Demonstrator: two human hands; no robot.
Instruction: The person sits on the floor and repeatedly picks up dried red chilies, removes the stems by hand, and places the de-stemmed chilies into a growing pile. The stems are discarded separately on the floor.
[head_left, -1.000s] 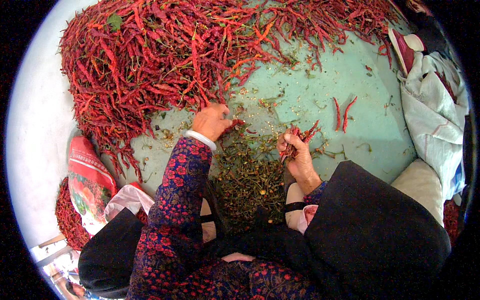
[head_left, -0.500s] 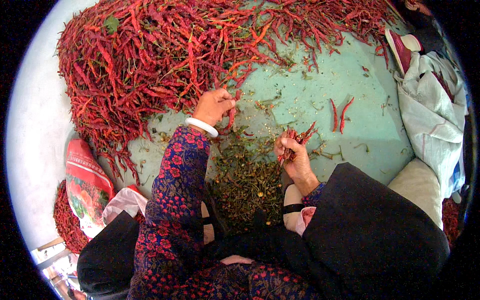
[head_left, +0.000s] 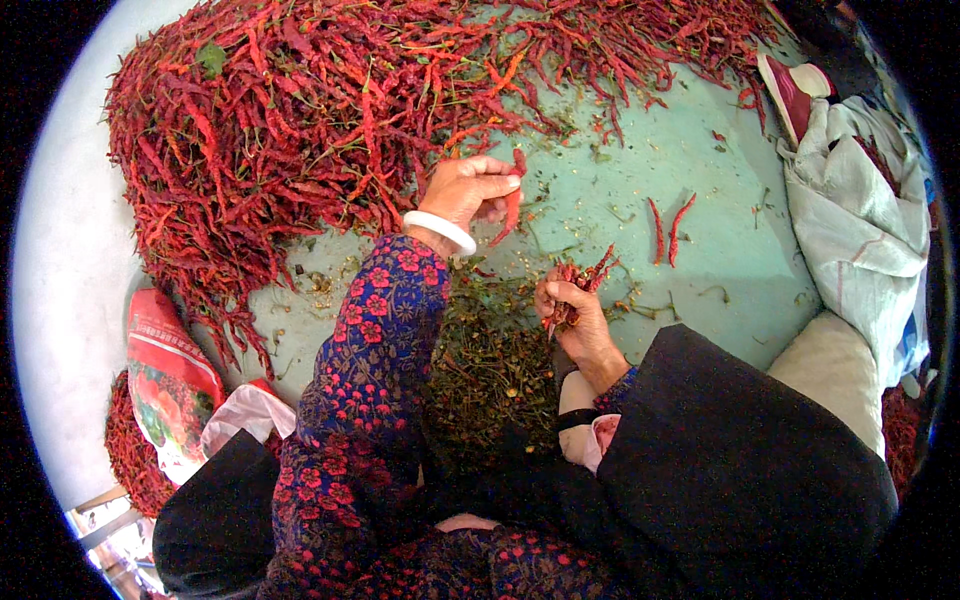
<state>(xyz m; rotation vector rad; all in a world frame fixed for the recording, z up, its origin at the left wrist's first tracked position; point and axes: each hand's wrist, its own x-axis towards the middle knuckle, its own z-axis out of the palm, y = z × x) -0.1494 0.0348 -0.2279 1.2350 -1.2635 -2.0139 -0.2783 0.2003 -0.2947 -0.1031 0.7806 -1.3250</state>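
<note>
A red chili pepper (head_left: 513,205) hangs between the thumb and fingers of my left hand (head_left: 468,190), which wears a white bangle at the wrist. This hand is at the near edge of a large heap of dried red chilies (head_left: 270,120). Lower and to the right, my right hand (head_left: 575,315) is closed around a small bunch of chilies (head_left: 590,272), whose ends stick out above the fingers. Below and between the hands lies a pile of dry stems and bits (head_left: 495,370).
Two loose chilies (head_left: 672,230) lie on the pale green floor sheet (head_left: 740,170). At the left stands a red printed sack (head_left: 175,370) beside more chilies. A whitish woven sack (head_left: 850,200) and a dark red shoe (head_left: 790,95) are at the right.
My left hand has moved right and slightly away from me, carrying a chili pinched in its fingers. My right hand has shifted slightly left, still gripping its bunch.
</note>
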